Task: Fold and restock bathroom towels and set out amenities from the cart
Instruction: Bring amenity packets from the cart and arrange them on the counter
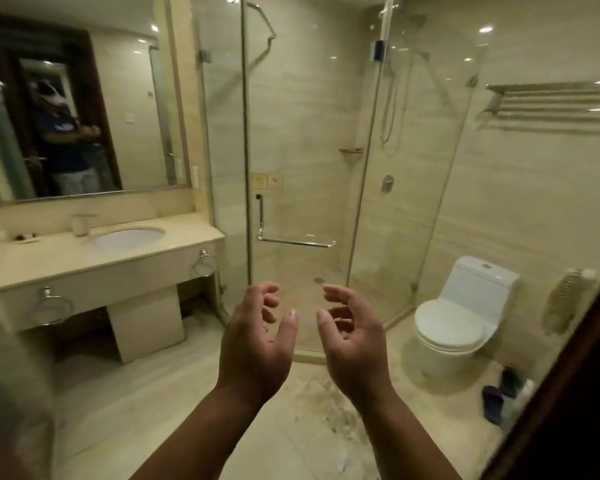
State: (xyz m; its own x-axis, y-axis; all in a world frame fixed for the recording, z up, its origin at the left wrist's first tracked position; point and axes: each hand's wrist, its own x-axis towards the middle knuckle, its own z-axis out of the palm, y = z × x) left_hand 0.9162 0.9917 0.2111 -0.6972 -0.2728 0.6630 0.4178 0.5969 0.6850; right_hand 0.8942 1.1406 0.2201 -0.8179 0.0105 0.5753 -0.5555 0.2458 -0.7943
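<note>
Step in hand: room entry, judged to precede restocking. The left hand (pixel 257 337) and right hand (pixel 354 341), lower centre, hold nothing, fingers loosely curled. No towels or cart in view. The next move likely requires fetching towels for the towel rack (pixel 551 98), upper right.

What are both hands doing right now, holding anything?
Left hand: open, fingers loosely curled, holding nothing.
Right hand: open, fingers loosely curled, holding nothing.

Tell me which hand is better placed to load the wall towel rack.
Right, probably. The towel rack is mounted high up on the right, on the same side as the right hand; the left hand would have to cross over. Both hands are empty.
</note>
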